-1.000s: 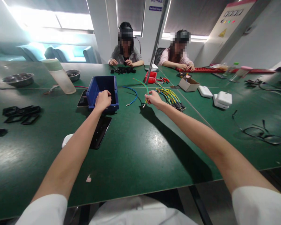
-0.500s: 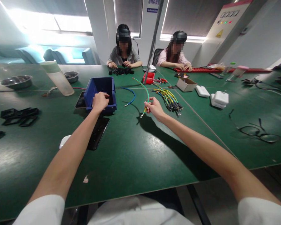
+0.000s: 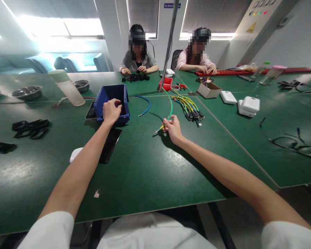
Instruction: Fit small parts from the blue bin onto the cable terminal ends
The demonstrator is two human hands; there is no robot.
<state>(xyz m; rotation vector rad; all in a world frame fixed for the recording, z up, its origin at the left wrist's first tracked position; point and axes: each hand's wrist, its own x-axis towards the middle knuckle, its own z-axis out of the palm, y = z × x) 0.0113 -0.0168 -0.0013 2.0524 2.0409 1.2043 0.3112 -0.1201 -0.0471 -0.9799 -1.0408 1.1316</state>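
My right hand [image 3: 174, 129] pinches a green-and-yellow wire [image 3: 170, 103] above the table. A metal lug shows at its near end, and the rest curves up and away. My left hand [image 3: 112, 110] reaches over the front of a blue plastic bin [image 3: 101, 100], fingers curled inside; whatever they grip is hidden. Between the hands, a short blue wire [image 3: 148, 108] lies curved on the green table [image 3: 145, 173]. A bundle of yellow-green wires [image 3: 188, 107] with black-sleeved lug ends rests right of my right hand.
A black phone [image 3: 111, 147] lies beneath my left forearm, beside a white case [image 3: 75, 154]. Left are a bottle [image 3: 68, 90] and black frames [image 3: 31, 128]. Right are a cardboard box [image 3: 209, 90], white boxes [image 3: 249, 105] and glasses [image 3: 292, 143]. Two people work across the table, beyond a metal pole [image 3: 169, 45].
My right hand has turned slightly, so the wire's lug end points more to the left and its far end has swung right. My left hand stays at the bin. The whole view has shifted a little.
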